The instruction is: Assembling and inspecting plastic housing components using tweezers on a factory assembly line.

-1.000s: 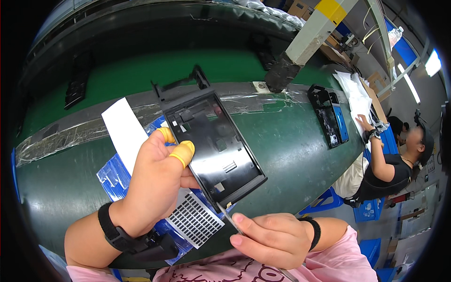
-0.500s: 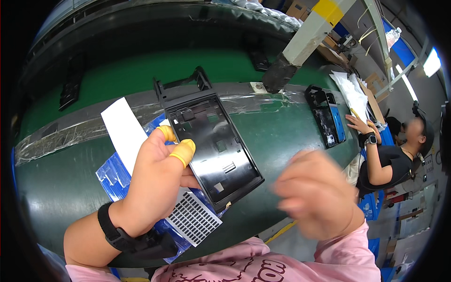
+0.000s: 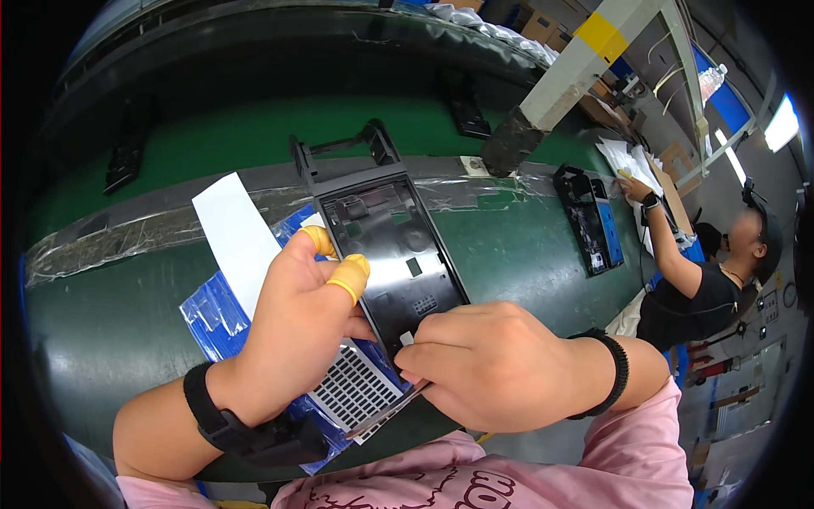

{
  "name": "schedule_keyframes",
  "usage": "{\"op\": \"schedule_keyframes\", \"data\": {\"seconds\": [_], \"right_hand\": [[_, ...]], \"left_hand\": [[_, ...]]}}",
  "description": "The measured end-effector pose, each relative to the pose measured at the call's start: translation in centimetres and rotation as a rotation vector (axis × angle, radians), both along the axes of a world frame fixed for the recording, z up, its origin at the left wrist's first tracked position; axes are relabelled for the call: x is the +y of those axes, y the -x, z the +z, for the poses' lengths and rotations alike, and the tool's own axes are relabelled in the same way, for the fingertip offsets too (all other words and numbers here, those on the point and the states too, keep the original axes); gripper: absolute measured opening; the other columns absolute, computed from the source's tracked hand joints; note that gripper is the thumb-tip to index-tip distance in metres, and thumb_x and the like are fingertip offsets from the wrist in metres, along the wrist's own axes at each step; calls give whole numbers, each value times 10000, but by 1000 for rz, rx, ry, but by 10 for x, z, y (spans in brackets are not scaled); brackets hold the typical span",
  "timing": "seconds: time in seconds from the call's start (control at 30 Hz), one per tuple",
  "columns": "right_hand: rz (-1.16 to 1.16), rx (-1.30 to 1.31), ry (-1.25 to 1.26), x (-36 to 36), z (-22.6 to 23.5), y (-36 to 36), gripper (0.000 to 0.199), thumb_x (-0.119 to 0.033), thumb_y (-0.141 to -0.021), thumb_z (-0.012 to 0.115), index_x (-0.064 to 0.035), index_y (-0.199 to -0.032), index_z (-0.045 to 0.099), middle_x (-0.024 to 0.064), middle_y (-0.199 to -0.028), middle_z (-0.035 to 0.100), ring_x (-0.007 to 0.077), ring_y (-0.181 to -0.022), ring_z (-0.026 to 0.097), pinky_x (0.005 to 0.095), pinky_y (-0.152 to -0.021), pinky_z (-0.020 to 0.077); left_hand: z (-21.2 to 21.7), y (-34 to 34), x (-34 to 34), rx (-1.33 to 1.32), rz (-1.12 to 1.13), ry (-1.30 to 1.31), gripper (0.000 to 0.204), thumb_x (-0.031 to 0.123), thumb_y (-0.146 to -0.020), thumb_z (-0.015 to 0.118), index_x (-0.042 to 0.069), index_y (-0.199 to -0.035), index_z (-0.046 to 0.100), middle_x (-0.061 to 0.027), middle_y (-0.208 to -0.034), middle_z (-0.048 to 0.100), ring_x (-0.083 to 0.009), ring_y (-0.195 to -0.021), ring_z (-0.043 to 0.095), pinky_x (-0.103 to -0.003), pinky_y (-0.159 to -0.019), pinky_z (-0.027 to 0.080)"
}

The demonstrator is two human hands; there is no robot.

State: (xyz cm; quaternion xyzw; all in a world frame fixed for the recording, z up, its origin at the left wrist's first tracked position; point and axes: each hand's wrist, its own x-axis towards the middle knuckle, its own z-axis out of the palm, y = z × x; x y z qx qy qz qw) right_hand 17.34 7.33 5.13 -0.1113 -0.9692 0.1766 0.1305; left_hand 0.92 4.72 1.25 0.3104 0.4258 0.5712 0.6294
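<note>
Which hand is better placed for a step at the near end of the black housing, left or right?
Probably the right hand: it is at that end and holds a thin metal tool. The left hand grips the black housing by its left side, so it seems better suited to steadying.

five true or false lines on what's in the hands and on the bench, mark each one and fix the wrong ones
1. The left hand holds a black housing. True.
2. A thin metal tool juts out from the right hand. True.
3. The yellow finger covers are on the right hand. False: they are on the left hand.
4. A sheet of small dark rectangles lies over a blue taped piece. True.
5. The black unit with a blue panel is left of the held housing. False: it is to the right, on the green bench.
</note>
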Motion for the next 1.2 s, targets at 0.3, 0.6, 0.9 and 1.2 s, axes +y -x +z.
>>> {"op": "schedule_keyframes", "data": {"seconds": [0.3,0.6,0.9,1.2], "right_hand": [[108,12,-122,9,-7,8,184,-44,-532,592,-21,-680,485,57,-607,407,205,-493,455,307,-424,384],[-86,296,-494,65,24,4,180,2,-507,596,-41,-638,479,56,-566,457,219,-488,488,296,-435,400],[-477,495,-778,127,46,-22,70,-8,-585,557,-15,-602,489,113,-582,508,279,-543,530,347,-492,440],[-1022,318,-991,150,69,-95,133,-143,-644,541,-10,-631,541,154,-641,556,317,-631,557,387,-613,455]], "left_hand": [[-5,2,6,-16,-50,81,167,83,-836,434,-8,-965,378,-93,-743,514,-124,-573,525,-240,-494,468],[-8,4,1,-117,-182,-24,201,152,-870,425,40,-1029,375,-86,-828,534,-138,-659,558,-244,-519,467],[-13,-7,-8,-239,-365,-43,270,186,-867,442,62,-1090,354,-114,-1027,498,-203,-876,548,-349,-719,492],[-26,-2,-6,-112,-559,-61,330,220,-830,528,68,-1072,364,-33,-773,530,-78,-625,508,-189,-527,420]]}}
